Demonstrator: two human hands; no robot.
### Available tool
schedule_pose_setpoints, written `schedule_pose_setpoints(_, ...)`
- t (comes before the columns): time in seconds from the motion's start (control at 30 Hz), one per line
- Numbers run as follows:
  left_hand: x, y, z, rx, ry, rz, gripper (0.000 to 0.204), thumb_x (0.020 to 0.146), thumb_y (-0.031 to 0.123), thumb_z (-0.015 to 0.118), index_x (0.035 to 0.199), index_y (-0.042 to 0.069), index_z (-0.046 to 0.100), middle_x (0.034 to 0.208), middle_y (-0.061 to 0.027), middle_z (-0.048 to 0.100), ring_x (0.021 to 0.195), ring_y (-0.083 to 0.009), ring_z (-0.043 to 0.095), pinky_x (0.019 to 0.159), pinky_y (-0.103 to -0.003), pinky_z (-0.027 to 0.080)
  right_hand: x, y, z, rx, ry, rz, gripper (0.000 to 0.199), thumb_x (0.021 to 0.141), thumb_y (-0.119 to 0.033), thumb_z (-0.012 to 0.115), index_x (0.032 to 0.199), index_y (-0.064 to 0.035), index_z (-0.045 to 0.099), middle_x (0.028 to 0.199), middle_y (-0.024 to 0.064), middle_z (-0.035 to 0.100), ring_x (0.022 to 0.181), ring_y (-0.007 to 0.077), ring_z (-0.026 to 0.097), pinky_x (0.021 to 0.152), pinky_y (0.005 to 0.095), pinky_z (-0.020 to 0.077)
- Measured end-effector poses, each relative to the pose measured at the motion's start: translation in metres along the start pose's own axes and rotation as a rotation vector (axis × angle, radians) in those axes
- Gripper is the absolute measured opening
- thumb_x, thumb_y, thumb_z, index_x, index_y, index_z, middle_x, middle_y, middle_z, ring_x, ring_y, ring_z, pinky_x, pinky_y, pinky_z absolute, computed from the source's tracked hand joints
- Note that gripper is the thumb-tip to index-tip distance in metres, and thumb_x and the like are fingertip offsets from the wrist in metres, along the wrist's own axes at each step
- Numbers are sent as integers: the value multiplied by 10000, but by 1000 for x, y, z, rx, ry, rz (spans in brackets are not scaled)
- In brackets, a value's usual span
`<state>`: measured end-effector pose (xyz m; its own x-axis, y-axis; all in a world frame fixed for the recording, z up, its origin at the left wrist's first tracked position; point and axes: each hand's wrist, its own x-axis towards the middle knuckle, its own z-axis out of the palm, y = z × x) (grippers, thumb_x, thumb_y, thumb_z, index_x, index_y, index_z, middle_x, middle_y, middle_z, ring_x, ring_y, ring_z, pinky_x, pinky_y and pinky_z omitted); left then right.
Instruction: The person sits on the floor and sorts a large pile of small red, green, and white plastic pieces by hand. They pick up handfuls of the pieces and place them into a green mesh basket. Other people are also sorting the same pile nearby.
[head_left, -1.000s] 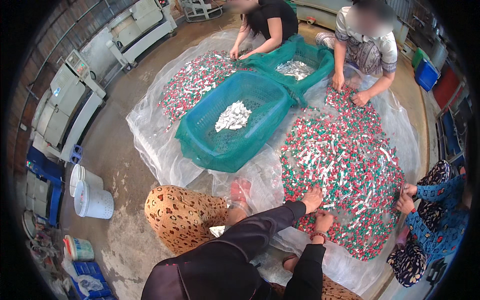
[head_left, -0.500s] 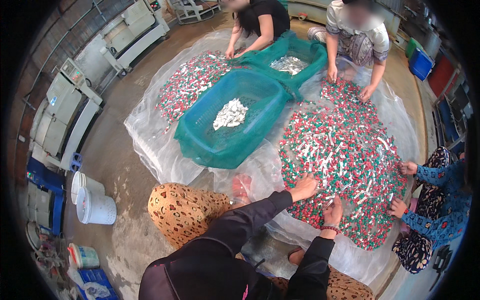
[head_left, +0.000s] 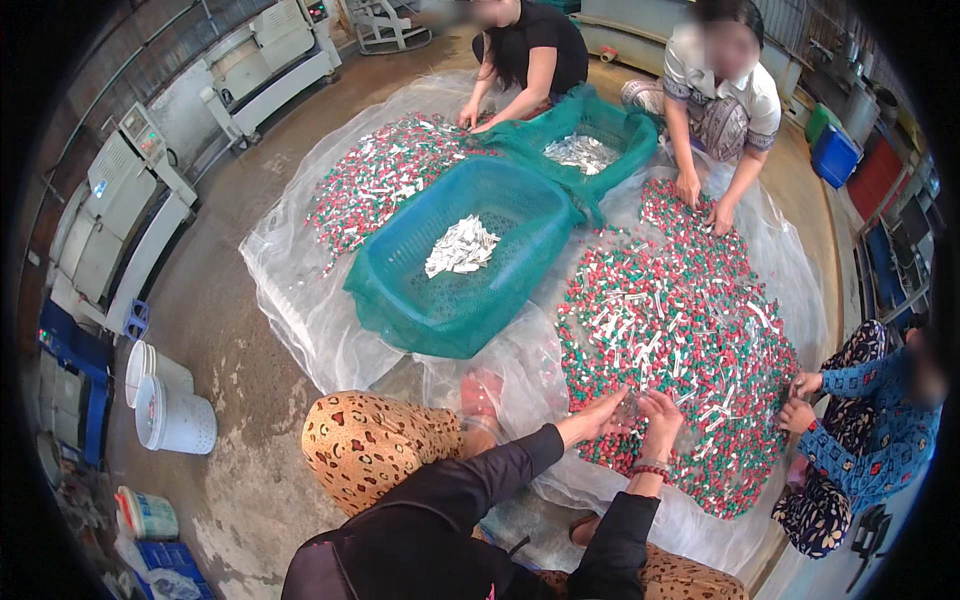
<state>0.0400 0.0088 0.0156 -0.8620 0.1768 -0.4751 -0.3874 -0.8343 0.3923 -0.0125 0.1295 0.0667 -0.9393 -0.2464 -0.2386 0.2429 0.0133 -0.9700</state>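
My left hand [head_left: 602,416] is held palm partly up, with its fingers stretched out, over the near edge of a wide heap of small red, green and white pieces [head_left: 690,320]. Close beside it, my right hand [head_left: 660,418], with a beaded bracelet [head_left: 651,469] at the wrist, has its fingers bent toward the left one. Whatever lies between the two hands is too small to make out. Narrow white strips [head_left: 655,350] are scattered through the heap, which rests on a translucent sheet [head_left: 520,370].
A blue basket [head_left: 390,250] draped in green netting holds a pile of white strips [head_left: 462,246]; a second netted basket [head_left: 625,170] stands behind it. Three people handle pieces at the far and right sides. White buckets [head_left: 180,418] and machines [head_left: 135,215] stand at left.
My hands have come together from slightly apart, the left moving down and the right rising. The right-side person's hands have drawn closer together. The whole view has shifted slightly.
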Motion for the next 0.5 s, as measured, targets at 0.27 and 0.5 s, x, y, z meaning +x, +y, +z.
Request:
schedule_pose_setpoints(0.27,-1,122,10,-533,-388,245,400,863,487,407,875,107,531,792,-33,563,742,-209,550,660,-323,462,0,-28,-3,-190,179,-287,253,848,-138,528,1056,-6,587,998,64,589,837,103,517,746,254,410)
schedule_pose_setpoints(0.5,-78,224,11,-803,-304,566,561,876,457,386,1185,-11,409,1179,-214,429,1067,-301,468,790,-319,488,12,-4,-46,-130,307,-355,362,860,-98,483,1208,1,463,1010,33,535,812,91,470,701,234,391)
